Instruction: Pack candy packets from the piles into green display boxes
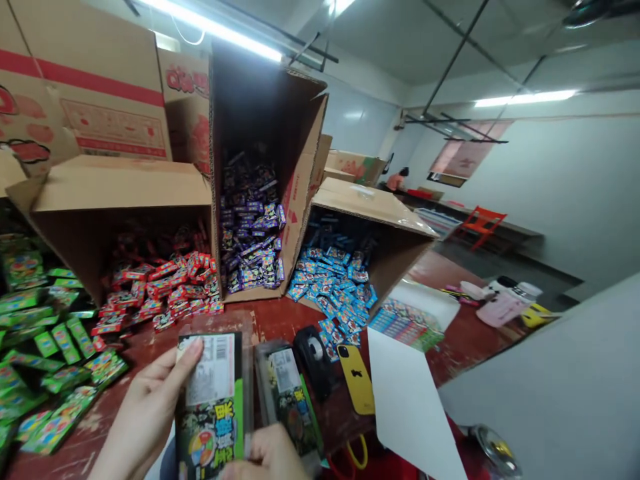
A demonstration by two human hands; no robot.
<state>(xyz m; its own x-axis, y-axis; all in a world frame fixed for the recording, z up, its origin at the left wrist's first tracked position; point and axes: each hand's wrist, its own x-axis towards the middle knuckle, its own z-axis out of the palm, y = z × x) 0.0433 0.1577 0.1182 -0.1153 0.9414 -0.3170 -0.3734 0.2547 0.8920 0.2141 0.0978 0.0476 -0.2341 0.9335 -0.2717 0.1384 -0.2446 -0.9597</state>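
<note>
My left hand [153,393] grips the left edge of a black and green candy pack [213,407], its thumb pressed on the white label with a barcode. At the pack's lower right edge, my right hand [273,453] is closed on it, slightly blurred. The pack looks flat, with clear plastic showing along its right side. A similar candy pack [293,400] lies just to the right on the dark red table [260,320]. Beyond that are a black object with a round white part [315,360] and a yellow phone [356,380].
Tipped cartons spill red packets [170,280], purple packets [255,247] and blue packets [335,280]. Green packets [55,333] are heaped at left. A white sheet [407,400] and pink bottle [507,305] lie right. Another person [397,180] is far back.
</note>
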